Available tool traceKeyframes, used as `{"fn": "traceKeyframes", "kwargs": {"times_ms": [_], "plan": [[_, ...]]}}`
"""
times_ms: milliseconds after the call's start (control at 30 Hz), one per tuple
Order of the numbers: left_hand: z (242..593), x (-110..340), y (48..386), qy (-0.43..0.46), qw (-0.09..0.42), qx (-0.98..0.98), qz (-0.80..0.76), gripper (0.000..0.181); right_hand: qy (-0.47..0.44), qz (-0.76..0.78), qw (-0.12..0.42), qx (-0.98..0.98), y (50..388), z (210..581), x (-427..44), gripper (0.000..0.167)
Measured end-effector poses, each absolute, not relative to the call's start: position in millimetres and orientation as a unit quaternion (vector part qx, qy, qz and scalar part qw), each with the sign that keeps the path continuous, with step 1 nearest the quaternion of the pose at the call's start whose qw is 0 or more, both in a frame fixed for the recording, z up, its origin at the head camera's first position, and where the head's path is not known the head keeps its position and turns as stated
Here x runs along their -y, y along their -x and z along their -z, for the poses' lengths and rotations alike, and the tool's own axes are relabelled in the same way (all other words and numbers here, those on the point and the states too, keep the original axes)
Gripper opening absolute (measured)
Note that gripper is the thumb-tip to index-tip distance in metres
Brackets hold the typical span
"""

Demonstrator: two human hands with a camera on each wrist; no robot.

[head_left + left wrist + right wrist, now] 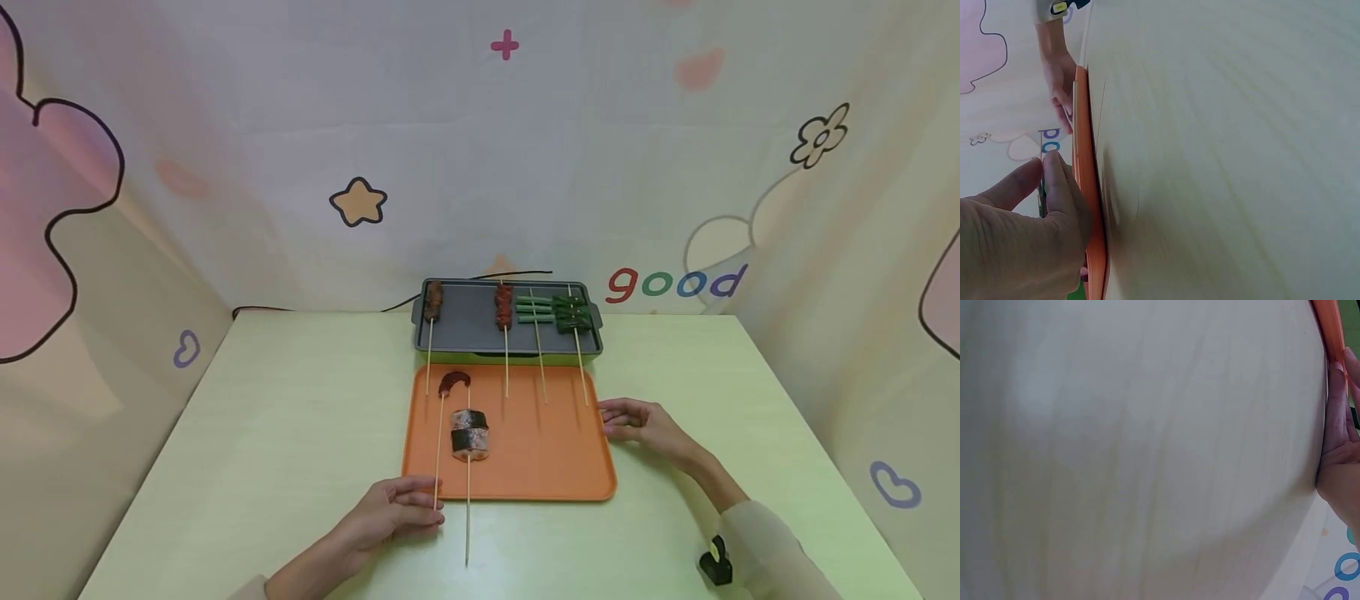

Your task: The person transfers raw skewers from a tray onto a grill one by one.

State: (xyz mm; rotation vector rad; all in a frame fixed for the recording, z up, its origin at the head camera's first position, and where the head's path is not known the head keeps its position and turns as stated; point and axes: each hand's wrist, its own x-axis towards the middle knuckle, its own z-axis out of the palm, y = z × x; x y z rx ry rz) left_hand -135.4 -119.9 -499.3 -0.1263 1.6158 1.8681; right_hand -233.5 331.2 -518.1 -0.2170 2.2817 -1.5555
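Note:
My left hand point(393, 512) pinches the lower end of a skewer point(439, 442) whose top carries a dark red, curved piece point(454, 382). It is over the front left corner of an orange tray point(540, 467). In the left wrist view, the thumb and forefinger of that hand point(1035, 219) meet. Right beside this skewer, another one with a white and black banded piece point(470, 435) lies on the tray, its stick reaching past the front rim. At the tray's right rim, my right hand point(648, 429) grips the edge with thumb and fingers.
Behind the tray stands a grey grill pan point(468, 325) bearing a brown meat skewer point(433, 302), a red one point(503, 307), a green-stick one point(534, 307) and a leafy green one point(572, 314). Their sticks overhang the tray. A dark strap piece point(716, 565) is by the right sleeve.

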Motion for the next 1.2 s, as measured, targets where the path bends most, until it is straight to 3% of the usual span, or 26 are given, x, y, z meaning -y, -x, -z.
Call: {"fn": "traceKeyframes", "kwargs": {"times_ms": [1200], "plan": [[485,130,130,-0.012,0.339,-0.627,-0.702,0.057,0.08,0.563,0.199,-0.798,234,517,-333,0.057]]}}
